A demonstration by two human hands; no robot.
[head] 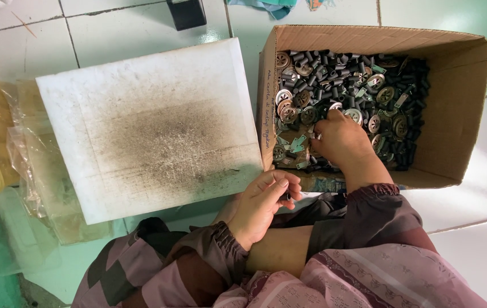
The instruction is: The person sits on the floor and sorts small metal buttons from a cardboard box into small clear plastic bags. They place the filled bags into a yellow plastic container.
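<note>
Lying at left, the soiled white board [146, 125] leaves bare tiled floor [101, 34] along its far edge. The left hand [263, 208] rests at the board's near right corner, fingers curled around a small black tube [286, 197]. The right hand [343, 142] reaches into the cardboard box [454, 108], fingers bent down among black tubes and metal discs [363, 80]; its grasp cannot be seen.
</note>
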